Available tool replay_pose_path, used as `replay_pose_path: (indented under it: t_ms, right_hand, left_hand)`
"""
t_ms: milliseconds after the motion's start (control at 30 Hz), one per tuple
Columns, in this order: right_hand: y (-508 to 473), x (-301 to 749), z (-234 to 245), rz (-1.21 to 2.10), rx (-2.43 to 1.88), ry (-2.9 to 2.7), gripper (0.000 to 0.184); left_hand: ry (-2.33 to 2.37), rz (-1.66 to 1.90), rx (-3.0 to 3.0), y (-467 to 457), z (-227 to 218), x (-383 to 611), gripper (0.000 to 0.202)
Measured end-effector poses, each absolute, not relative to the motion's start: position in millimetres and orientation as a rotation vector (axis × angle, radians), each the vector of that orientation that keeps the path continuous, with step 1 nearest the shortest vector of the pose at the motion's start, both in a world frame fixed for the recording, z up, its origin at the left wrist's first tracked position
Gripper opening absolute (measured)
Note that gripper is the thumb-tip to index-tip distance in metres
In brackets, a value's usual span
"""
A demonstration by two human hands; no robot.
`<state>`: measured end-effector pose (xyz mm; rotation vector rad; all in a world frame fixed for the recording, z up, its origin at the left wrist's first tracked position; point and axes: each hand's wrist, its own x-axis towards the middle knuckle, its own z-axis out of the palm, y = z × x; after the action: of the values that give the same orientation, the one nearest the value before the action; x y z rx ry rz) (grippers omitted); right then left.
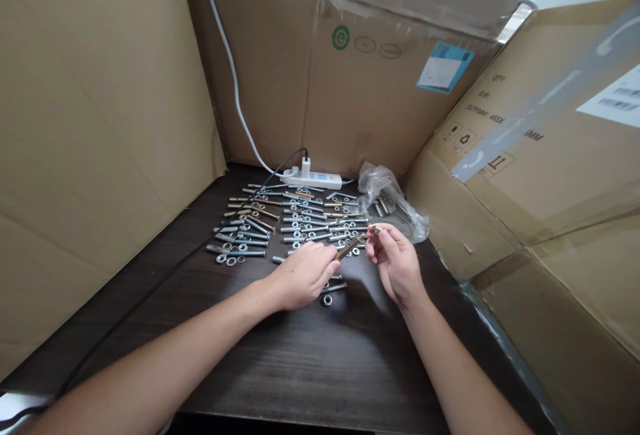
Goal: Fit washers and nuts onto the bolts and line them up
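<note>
My left hand is closed around a brass-coloured expansion bolt, whose far end points up and right toward my other hand. My right hand pinches a small brass-coloured nut between thumb and fingertips, just off the bolt's tip. Under and beyond the left hand lie rows of silver bolts with washers and nuts, partly covered by that hand. A loose silver nut rests on the dark table below the left hand's fingers.
More bolts and washers lie at the left. A white power strip stands at the back, with a black cable crossing the table. A clear plastic bag sits at the right. Tall cardboard boxes enclose three sides.
</note>
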<state>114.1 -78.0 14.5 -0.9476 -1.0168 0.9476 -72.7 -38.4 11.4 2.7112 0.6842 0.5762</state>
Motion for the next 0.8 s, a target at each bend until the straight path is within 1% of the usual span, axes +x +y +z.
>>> replay_pose_path:
  t_ms: [167, 333, 600, 800]
  right_hand:
    - [-75.7, 114.1, 12.5, 1.057, -0.96, -0.942, 0.025]
    - [-80.1, 111.2, 12.7, 1.086, -0.944, -1.055, 0.03]
    - [-83.4, 110.8, 10.0, 0.882, -1.092, -1.238, 0.036]
    - [-85.5, 108.2, 15.8, 0.821, -1.155, -1.32, 0.04]
  left_hand:
    - [0.715, 0.553, 2.729, -37.5, 10.5, -72.2, 0.026]
    - [0.699, 0.469, 2.766, -39.6, 14.4, -71.5, 0.026]
    - [0.667, 0.412, 2.813, -41.3, 11.7, -70.4, 0.029]
    - [0.674, 0.373, 2.826, -42.0, 12.3, -70.8, 0.028]
